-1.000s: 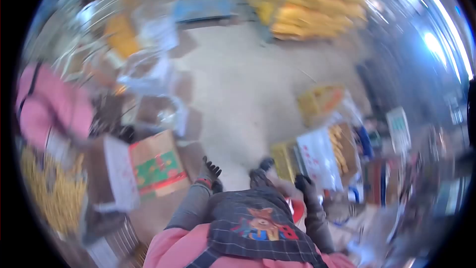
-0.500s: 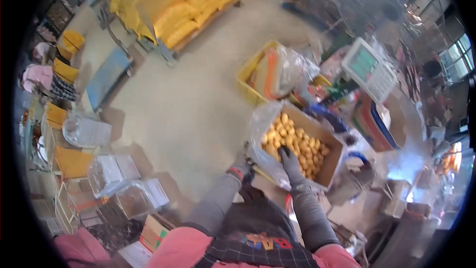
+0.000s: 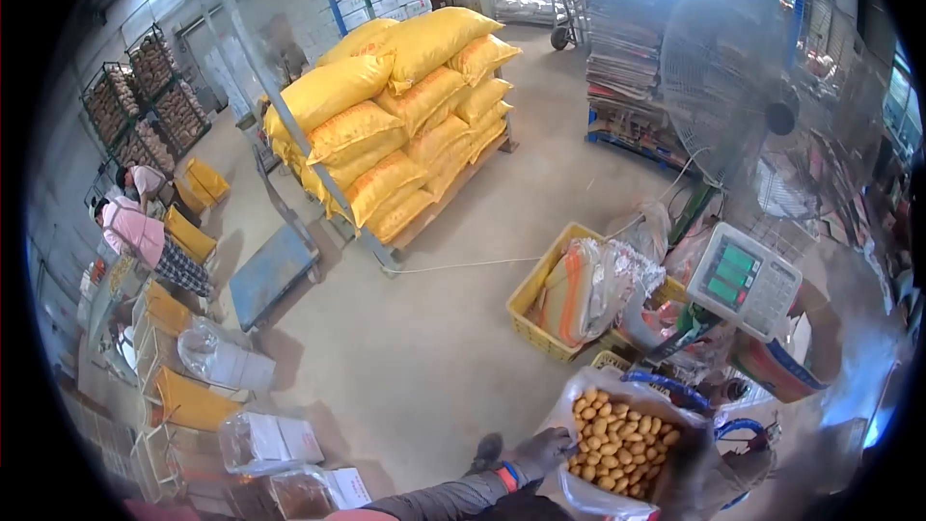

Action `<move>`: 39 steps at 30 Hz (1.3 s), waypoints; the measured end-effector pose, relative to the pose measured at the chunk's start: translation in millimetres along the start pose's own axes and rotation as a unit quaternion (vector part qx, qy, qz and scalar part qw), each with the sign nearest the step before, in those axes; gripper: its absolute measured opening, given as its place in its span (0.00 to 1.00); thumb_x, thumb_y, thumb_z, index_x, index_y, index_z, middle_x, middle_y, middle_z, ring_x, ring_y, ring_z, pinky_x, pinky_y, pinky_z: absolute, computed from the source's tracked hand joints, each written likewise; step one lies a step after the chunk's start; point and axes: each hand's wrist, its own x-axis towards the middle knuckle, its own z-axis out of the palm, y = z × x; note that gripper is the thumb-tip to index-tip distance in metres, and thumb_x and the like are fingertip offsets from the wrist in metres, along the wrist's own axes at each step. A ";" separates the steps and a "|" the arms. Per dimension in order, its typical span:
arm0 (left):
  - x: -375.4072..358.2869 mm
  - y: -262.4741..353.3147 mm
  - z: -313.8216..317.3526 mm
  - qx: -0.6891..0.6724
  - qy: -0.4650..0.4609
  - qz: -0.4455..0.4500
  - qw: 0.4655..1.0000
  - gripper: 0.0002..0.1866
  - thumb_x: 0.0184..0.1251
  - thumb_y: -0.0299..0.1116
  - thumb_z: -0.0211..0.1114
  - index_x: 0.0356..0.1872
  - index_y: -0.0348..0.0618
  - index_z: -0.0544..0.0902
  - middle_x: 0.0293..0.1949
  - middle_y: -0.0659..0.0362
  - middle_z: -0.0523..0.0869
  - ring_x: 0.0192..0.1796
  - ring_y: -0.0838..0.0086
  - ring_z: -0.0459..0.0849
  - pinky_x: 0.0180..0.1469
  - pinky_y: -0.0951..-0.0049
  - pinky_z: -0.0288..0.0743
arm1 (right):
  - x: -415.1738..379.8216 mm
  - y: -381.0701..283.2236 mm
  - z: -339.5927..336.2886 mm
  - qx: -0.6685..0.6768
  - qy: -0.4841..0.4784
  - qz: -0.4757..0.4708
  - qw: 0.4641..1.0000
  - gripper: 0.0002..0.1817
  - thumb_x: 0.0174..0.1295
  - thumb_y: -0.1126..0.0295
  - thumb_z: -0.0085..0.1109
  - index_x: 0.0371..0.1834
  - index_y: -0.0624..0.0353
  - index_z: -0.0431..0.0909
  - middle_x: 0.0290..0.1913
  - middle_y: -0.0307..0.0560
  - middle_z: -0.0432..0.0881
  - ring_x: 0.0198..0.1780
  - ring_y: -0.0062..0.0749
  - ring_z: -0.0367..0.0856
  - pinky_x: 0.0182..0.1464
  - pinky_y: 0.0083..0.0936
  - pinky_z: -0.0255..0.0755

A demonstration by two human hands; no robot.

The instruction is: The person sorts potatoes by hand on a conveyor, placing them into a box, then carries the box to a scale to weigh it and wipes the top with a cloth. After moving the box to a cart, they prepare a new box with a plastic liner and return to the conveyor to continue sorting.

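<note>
A carton (image 3: 672, 478) with a clear plastic liner (image 3: 569, 403) stands at the lower right. It is filled with small, round, yellow-brown pieces that look like small potatoes (image 3: 622, 442). My left hand (image 3: 545, 450), in a dark glove with a red band at the wrist, is closed on the liner at the carton's left rim. A dark, smeared shape at the carton's right side seems to be my right hand (image 3: 691, 463); its fingers cannot be made out.
A scale display (image 3: 743, 280) rises behind the carton, beside a yellow crate (image 3: 526, 314) of bags. Yellow sacks (image 3: 386, 125) are stacked on a pallet ahead. A blue platform cart (image 3: 273, 275) and wrapped boxes (image 3: 275, 439) are at left, near two people (image 3: 135, 227). A large fan (image 3: 772, 106) stands right.
My view has tilted up, so the carton sits lower in the picture. My right hand has left the pieces inside the carton. My left hand is at the carton's left rim in both frames.
</note>
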 end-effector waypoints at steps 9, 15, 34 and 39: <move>23.9 -65.7 198.0 0.037 -0.503 0.033 0.863 0.26 0.60 0.49 0.54 0.53 0.41 0.75 0.54 0.48 0.76 0.55 0.54 0.76 0.56 0.57 0.70 | -80.5 -141.9 -89.7 -0.216 0.224 0.134 0.941 0.15 0.69 0.59 0.49 0.52 0.55 0.75 0.46 0.38 0.80 0.38 0.22 0.77 0.34 0.19 0.71; 5.4 -57.0 181.0 0.208 -0.537 0.044 0.817 0.45 0.58 0.68 0.52 0.69 0.45 0.64 0.72 0.48 0.60 0.74 0.52 0.56 0.70 0.44 0.48 | -87.7 72.4 -104.4 -0.324 0.070 0.301 0.894 0.26 0.64 0.61 0.58 0.60 0.67 0.70 0.54 0.48 0.77 0.56 0.35 0.72 0.58 0.32 0.66; -35.9 -63.6 178.3 -0.035 -0.252 -0.054 0.966 0.31 0.52 0.48 0.67 0.56 0.43 0.76 0.61 0.51 0.75 0.65 0.57 0.70 0.69 0.63 0.61 | -12.2 -9.6 135.8 -0.579 -0.201 0.148 0.776 0.22 0.51 0.53 0.65 0.47 0.52 0.83 0.47 0.49 0.84 0.47 0.46 0.82 0.51 0.37 0.75; -89.8 -83.9 210.7 -0.097 -0.223 -0.047 0.969 0.35 0.43 0.52 0.71 0.54 0.44 0.79 0.57 0.51 0.78 0.62 0.55 0.73 0.67 0.59 0.63 | 49.1 11.5 63.9 -0.725 -0.067 -0.018 0.685 0.14 0.52 0.65 0.65 0.44 0.50 0.83 0.40 0.46 0.85 0.41 0.43 0.84 0.44 0.32 0.77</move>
